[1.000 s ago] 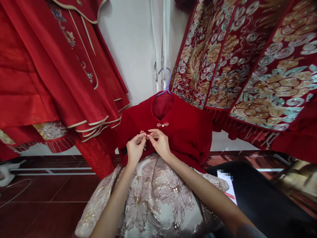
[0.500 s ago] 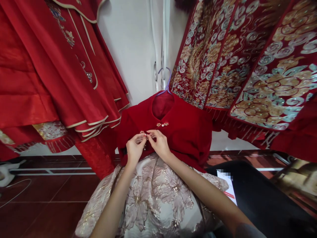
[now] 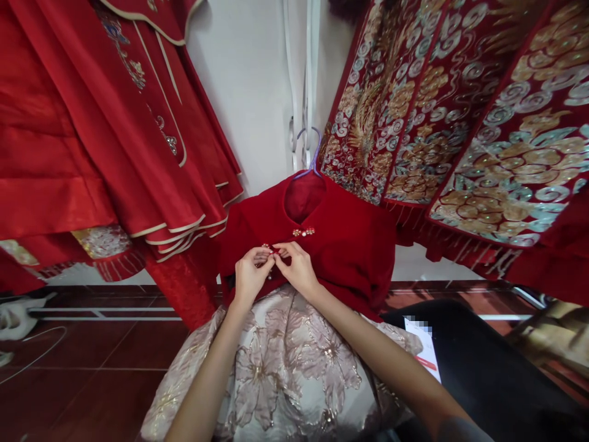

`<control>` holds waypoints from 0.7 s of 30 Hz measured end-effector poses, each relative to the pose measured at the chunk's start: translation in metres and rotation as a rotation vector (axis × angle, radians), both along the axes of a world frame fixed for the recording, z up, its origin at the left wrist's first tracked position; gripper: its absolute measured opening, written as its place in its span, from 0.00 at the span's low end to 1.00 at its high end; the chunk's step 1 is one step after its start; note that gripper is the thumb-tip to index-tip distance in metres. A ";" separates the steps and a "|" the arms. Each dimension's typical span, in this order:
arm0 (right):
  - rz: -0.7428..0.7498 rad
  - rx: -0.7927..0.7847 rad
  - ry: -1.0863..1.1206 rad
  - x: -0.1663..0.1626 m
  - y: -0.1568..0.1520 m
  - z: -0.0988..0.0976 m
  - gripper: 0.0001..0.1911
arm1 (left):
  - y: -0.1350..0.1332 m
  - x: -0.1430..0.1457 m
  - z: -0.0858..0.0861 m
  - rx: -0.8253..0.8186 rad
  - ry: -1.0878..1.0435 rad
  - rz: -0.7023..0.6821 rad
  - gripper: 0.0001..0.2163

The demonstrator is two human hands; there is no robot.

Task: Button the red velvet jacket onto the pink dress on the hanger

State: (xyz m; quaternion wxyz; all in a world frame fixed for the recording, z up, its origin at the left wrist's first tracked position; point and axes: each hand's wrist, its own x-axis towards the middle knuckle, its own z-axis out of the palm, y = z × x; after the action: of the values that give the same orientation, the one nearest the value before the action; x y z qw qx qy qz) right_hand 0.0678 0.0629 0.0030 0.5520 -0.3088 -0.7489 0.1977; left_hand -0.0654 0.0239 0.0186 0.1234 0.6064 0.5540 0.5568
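A dark red jacket [image 3: 350, 245] hangs on a purple hanger [image 3: 310, 161] over a pale floral brocade skirt [image 3: 285, 368]. My left hand [image 3: 248, 276] and my right hand [image 3: 298, 265] meet at the jacket's front. Both pinch a small beaded clasp [image 3: 269, 248] between fingertips. A second beaded clasp [image 3: 302, 232] sits fastened just below the collar, above my hands.
Plain red robes with cream trim [image 3: 115, 135] hang at the left. Heavily embroidered red and gold garments [image 3: 460, 123] hang at the right. A white wall [image 3: 257, 92] lies behind. Dark red floor tiles [image 3: 92, 368], a black surface with a paper tag [image 3: 423, 353] at right.
My hands stay pinched at the same clasp with small finger shifts. The view has drifted slightly.
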 end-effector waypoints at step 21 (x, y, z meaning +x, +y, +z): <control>-0.007 0.028 0.011 -0.003 -0.001 0.006 0.09 | 0.016 -0.019 -0.015 -0.065 -0.157 -0.200 0.11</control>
State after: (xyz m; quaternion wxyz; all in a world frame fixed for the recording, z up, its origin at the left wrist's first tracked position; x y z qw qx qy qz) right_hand 0.0653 0.0620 0.0089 0.5613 -0.3024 -0.7474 0.1869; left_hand -0.0847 0.0400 0.0038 0.2408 0.6088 0.4972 0.5694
